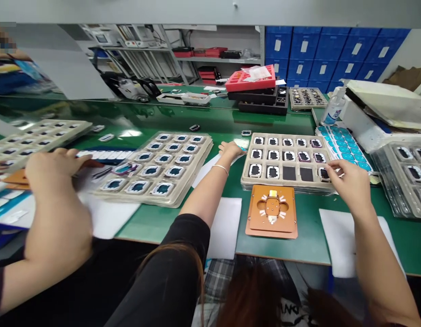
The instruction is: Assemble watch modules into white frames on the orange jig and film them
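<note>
My right hand is at the lower right corner of a beige tray, thumb and fingers pinched on a white-rimmed dark frame part in its corner compartment. Similar parts fill most other compartments; two in the front row show only dark bottoms. My left hand, with a band on the wrist, reaches to the tray's left side. A small light-blue piece shows at its fingertips; the grip is partly hidden. In front of the tray lies an orange fixture with a central recess and white pads.
A co-worker's hand works at the left beside another filled tray. White foam sheets lie at the front edge. Blue sticker sheets, a bottle and stacked trays stand right. Red and black trays sit behind.
</note>
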Demonstrator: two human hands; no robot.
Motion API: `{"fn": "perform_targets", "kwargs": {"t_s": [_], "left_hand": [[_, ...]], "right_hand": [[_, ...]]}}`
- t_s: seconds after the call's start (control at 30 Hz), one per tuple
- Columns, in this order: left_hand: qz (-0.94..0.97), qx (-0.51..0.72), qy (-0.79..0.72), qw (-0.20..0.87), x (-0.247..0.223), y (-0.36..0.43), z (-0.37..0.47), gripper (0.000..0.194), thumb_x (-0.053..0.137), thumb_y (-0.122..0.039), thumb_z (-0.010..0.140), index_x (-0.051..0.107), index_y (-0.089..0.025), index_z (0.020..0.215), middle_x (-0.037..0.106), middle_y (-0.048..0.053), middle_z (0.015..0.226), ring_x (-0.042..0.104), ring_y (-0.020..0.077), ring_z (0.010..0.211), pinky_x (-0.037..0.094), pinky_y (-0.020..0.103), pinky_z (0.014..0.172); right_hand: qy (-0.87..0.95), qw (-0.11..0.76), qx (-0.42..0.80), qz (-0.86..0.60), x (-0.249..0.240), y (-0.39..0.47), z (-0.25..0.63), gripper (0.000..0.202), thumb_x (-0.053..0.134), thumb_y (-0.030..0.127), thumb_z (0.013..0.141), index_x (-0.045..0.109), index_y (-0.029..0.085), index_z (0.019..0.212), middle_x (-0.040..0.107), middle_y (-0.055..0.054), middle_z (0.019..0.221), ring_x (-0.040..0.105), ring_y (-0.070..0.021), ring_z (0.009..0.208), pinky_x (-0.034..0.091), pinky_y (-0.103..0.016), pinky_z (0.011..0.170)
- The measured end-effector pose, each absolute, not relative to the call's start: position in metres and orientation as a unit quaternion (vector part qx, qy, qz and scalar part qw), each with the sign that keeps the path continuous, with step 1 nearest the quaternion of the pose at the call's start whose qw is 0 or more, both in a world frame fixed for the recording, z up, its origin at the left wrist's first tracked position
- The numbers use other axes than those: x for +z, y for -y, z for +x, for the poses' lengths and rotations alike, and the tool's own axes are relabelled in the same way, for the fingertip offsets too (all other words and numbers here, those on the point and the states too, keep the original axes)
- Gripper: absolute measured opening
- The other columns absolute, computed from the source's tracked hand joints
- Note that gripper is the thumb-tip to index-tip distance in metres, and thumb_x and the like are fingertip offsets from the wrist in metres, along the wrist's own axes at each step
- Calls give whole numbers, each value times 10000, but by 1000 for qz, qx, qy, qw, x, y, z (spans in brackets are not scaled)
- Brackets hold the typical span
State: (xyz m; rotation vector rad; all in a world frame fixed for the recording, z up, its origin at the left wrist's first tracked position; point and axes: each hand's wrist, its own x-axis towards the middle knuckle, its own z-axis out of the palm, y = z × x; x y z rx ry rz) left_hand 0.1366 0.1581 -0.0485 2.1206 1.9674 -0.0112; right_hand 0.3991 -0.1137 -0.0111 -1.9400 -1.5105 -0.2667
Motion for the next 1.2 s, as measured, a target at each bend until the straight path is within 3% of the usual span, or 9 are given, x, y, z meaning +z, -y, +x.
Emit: {"fn": "perform_targets", "kwargs": {"t_s": [0.13, 0.23, 0.37, 0.5, 0.6, 0.7, 0.87, 0.97, 1.2], "left_hand": [[703, 60, -699, 113, -45, -141, 138, 280, 653, -321, 884, 637, -192, 1131, 588, 154, 1345, 468, 359, 1333, 396, 552, 1048], [724, 132, -668, 110, -36, -122, 131, 302, 571, -190, 893, 573, -210, 1194, 687, 122, 1201, 557, 306, 1251, 380, 509, 1057], [746, 277, -598, 99, -21, -82, 107, 343, 516, -228, 928, 475, -204, 1268, 693, 100, 1173, 646, 219, 1100, 478, 373, 952], [817, 499, -283, 60, -16, -28, 88, 103, 497, -248, 921, 585, -228, 969, 731, 57, 973, 678, 193, 938, 518, 377, 871], [910, 408, -48, 61, -21, 6, 88, 157, 494, -173, 916, 633, -246, 909, 760, 12, 953, 688, 166, 899, 507, 379, 874], [948, 313, 21, 61, -28, 23, 91, 183, 502, -162, 944, 668, -238, 954, 771, 9, 1002, 681, 160, 910, 471, 381, 887], [957, 277, 33, 80, -28, 20, 89, 153, 558, -286, 974, 703, -239, 988, 775, 14, 1028, 658, 191, 982, 430, 392, 897], [957, 275, 27, 88, -28, 19, 87, 160, 576, -318, 976, 725, -264, 994, 777, 2, 1036, 643, 188, 1006, 423, 388, 903], [956, 283, 0, 78, -33, 28, 88, 233, 592, -422, 964, 700, -280, 1114, 779, -13, 1005, 636, 179, 971, 425, 377, 882]], "right_hand": [[628, 212, -137, -736, -19, 116, 401, 274, 550, 352, 893, 745, 177, 974, 738, -115, 770, 626, -347, 834, 419, -386, 605], [681, 175, -136, -698, -23, 115, 399, 301, 516, 355, 915, 763, 183, 928, 717, -126, 724, 621, -345, 842, 436, -400, 640], [688, 219, -94, -685, -24, 112, 405, 244, 583, 413, 886, 744, 238, 828, 725, -66, 717, 623, -282, 747, 448, -380, 641], [630, 332, -8, -702, -17, 110, 403, 272, 675, 484, 803, 651, 235, 699, 680, -39, 665, 581, -212, 609, 429, -347, 581], [594, 439, 82, -669, -10, 115, 383, 299, 743, 508, 753, 625, 234, 733, 644, -20, 686, 552, -165, 573, 441, -314, 545], [579, 508, 231, -594, -6, 122, 356, 311, 796, 487, 731, 663, 244, 872, 672, -23, 797, 622, -167, 670, 510, -290, 567], [565, 434, 439, -548, -4, 128, 330, 372, 796, 468, 745, 733, 216, 1012, 711, -34, 769, 635, -150, 604, 562, -300, 551], [567, 385, 449, -573, -2, 128, 332, 376, 784, 497, 744, 739, 190, 956, 734, -59, 785, 638, -150, 592, 567, -309, 559], [659, 327, 329, -592, -1, 129, 337, 302, 692, 513, 827, 749, 219, 865, 706, -37, 739, 614, -148, 620, 479, -255, 508]]}}
